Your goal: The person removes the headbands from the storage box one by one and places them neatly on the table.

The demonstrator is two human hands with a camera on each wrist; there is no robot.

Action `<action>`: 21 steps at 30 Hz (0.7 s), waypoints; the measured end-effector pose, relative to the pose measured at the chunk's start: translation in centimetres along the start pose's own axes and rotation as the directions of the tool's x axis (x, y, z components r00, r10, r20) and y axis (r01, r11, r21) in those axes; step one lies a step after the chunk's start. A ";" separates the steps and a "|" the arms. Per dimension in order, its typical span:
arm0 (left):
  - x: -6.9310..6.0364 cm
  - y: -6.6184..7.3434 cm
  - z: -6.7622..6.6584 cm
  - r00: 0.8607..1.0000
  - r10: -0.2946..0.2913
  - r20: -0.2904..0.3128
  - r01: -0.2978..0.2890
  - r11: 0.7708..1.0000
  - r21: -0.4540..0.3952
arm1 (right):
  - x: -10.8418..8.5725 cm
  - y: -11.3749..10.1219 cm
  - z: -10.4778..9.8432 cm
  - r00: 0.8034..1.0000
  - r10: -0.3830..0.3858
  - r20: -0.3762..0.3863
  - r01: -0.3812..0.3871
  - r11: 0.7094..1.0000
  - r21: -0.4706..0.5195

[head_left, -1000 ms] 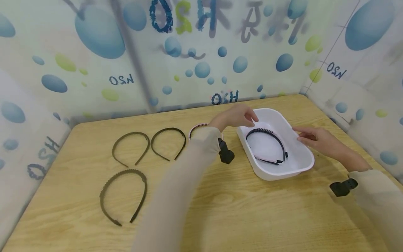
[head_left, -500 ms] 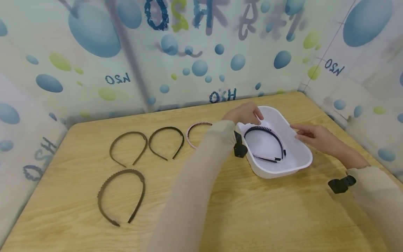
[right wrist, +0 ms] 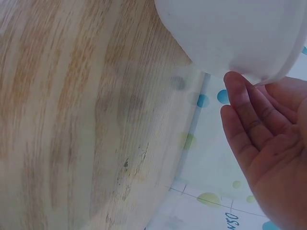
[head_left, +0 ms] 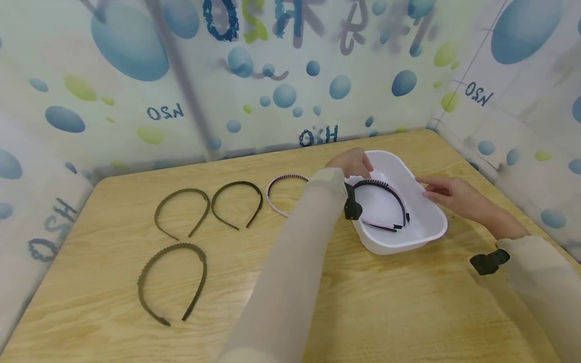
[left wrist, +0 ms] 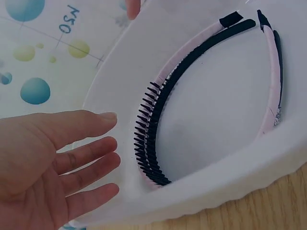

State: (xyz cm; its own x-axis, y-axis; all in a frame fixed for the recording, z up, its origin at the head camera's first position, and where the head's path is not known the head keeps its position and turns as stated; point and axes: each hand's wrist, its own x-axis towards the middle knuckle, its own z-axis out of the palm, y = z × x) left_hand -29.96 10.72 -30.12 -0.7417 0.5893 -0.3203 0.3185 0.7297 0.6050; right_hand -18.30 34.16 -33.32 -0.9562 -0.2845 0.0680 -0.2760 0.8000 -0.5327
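A white plastic basin (head_left: 428,222) stands at the right of the table. Inside lie a black toothed headband (left wrist: 180,69) and a pink headband (left wrist: 272,81), side by side on its floor. My left hand (head_left: 350,162) hovers over the basin's far left side; in the left wrist view its fingers are spread, apart from the headbands and holding nothing. With my right hand (head_left: 454,194) I pinch the basin's right rim, thumb at the rim and fingers against the outer wall in the right wrist view. My left forearm hides part of a pink-and-black toothed headband (head_left: 287,176) on the table.
Three more dark headbands lie left on the wooden table (head_left: 386,302): one at the back left (head_left: 181,191), one beside it (head_left: 239,183), and a toothed one nearer the front (head_left: 179,246). A patterned wall (head_left: 281,60) borders the table's back.
My left hand has moved right from near the basin's left rim to above its inside. My right hand stays at the rim. The camera view has shifted slightly.
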 end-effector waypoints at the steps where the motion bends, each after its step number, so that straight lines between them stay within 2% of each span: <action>1: 0.2 -0.1 0.1 1.000 -0.010 0.001 0.010 1.000 0.005 | 0.0 0.0 0.0 1.000 -0.001 -0.003 0.001 1.000 -0.002; 13: 1.4 -0.2 0.8 0.998 -0.060 0.010 0.059 0.996 0.068 | 0.1 0.1 -0.1 1.000 -0.001 0.014 0.001 1.000 0.005; 18: 1.4 0.1 0.8 0.998 -0.053 0.026 0.049 0.989 0.138 | 0.1 0.3 -0.1 1.000 0.004 0.017 -0.004 1.000 0.012; 21: 1.2 0.3 0.7 0.997 -0.068 0.035 0.061 0.985 0.158 | 0.1 0.4 -0.1 1.000 -0.001 0.016 0.001 1.000 0.016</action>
State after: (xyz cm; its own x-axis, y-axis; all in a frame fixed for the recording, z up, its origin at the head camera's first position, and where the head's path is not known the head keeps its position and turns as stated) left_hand -30.32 11.88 -30.85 -0.7402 0.5504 -0.3861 0.3619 0.8102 0.4610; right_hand -18.48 34.47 -33.47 -0.9543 -0.2938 0.0549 -0.2750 0.7912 -0.5462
